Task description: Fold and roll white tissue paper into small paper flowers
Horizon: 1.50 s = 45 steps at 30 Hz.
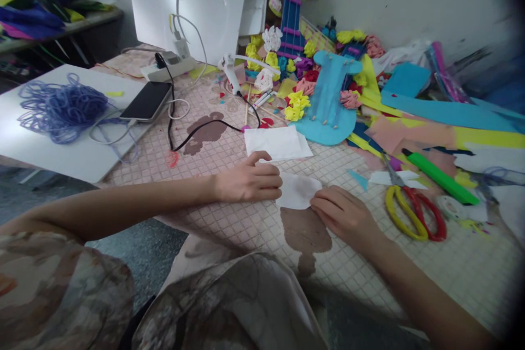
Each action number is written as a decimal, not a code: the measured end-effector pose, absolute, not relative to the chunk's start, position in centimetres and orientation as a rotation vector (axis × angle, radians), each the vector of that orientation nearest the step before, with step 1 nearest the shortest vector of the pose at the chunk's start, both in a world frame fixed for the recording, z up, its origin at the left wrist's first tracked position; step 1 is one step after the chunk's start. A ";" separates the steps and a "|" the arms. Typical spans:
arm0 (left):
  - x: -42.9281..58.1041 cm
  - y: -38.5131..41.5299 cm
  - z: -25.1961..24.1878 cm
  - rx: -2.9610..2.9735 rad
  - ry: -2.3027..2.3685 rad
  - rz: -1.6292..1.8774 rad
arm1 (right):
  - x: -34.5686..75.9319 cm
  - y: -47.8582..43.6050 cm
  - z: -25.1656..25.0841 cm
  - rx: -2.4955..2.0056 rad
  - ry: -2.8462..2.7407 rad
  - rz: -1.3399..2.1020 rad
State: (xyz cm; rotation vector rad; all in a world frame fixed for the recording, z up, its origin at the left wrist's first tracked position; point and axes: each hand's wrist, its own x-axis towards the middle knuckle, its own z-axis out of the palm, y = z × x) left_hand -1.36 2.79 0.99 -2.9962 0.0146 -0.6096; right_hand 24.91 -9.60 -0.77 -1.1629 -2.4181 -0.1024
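A small piece of white paper [298,190] with rounded corners lies low over the table, between my two hands. My left hand [250,181] has its fingers curled at the paper's left edge, the forefinger bent up above the rest. At the right edge my right hand [346,214] pinches the paper between thumb and fingers. Just beyond them rests a stack of white paper sheets [276,143]. A dark brown patch [305,232] shows on the tablecloth below the piece.
Yellow-and-red scissors [414,210] and a green cutter [441,178] lie at right. Behind are a blue cut-out shape [332,101], crepe flowers [297,105] and a white glue gun [230,74]. At left are a phone [146,101], a power strip [168,67] and tangled purple cord [61,106].
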 end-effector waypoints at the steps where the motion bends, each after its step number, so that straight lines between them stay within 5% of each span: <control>1: -1.4 2.8 1.0 -2.984 0.025 -0.593 | 24.9 -9.6 -0.8 -1.169 -2.413 -0.096; 26: -0.6 0.5 0.5 -3.438 -0.913 -0.714 | 23.4 -9.5 0.3 -1.510 -1.979 0.502; 45: -0.6 0.3 0.3 -3.436 -0.954 -0.697 | 22.9 -9.5 0.4 -1.602 -1.902 0.573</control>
